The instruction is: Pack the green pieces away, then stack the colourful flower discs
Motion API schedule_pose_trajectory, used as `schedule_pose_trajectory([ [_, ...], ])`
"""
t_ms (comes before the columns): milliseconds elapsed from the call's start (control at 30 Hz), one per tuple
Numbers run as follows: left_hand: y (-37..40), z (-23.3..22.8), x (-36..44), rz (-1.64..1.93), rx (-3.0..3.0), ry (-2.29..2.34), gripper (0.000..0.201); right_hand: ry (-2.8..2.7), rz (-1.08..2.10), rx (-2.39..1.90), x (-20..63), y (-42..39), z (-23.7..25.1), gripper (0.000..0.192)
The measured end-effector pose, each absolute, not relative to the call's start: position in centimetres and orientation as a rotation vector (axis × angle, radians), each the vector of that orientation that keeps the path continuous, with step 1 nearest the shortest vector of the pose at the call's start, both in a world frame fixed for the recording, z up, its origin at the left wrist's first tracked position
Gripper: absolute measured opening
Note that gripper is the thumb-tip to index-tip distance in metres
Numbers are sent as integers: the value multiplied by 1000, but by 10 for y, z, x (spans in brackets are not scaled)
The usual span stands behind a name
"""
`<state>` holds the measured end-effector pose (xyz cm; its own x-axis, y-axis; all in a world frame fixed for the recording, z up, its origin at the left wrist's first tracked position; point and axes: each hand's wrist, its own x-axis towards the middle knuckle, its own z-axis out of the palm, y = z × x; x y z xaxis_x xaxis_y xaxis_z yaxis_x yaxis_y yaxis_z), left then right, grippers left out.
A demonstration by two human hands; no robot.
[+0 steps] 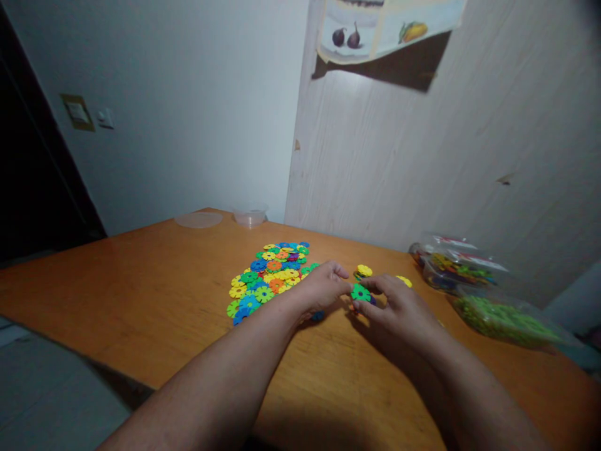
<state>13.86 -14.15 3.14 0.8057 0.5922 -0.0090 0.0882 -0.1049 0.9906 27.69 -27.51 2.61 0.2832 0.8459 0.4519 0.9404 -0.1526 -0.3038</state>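
Note:
In the head view my right hand [400,305] pinches a green flower-shaped plastic disc [360,292] between thumb and fingers, above the table. My left hand [325,287] is close on the left, its thumb tip at the disc's left edge. Its index finger and thumb are apart; the other fingers are mostly hidden. Orange and dark blue bits show just under the green disc; whether they are joined to it I cannot tell. A heap of notched discs [274,265] in several colours spreads left of my hands. A blue disc [318,316] lies below my left hand.
Yellow discs [364,270] lie beyond my hands, with another yellow disc [404,281] behind my right hand. Clear packs of colourful pieces [462,269] and a bag of green pieces [507,319] stand right. A clear tub [250,216] and round lid [198,220] sit at the back.

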Motion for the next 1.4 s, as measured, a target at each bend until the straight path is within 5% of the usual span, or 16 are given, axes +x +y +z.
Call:
schedule_pose_trajectory([
  [533,-105,31,131,744,1864,767,10,-1675,-521,-2016,288,-275,6,32],
  [767,-93,34,126,781,1879,840,6,-1781,-198,-1928,228,-254,12,26],
  [1033,-94,37,125,792,1971,856,7,-1840,-235,-2134,205,-236,5,44],
  [1400,-93,33,125,736,2053,852,6,-1878,-269,-2141,207,-233,4,21],
])
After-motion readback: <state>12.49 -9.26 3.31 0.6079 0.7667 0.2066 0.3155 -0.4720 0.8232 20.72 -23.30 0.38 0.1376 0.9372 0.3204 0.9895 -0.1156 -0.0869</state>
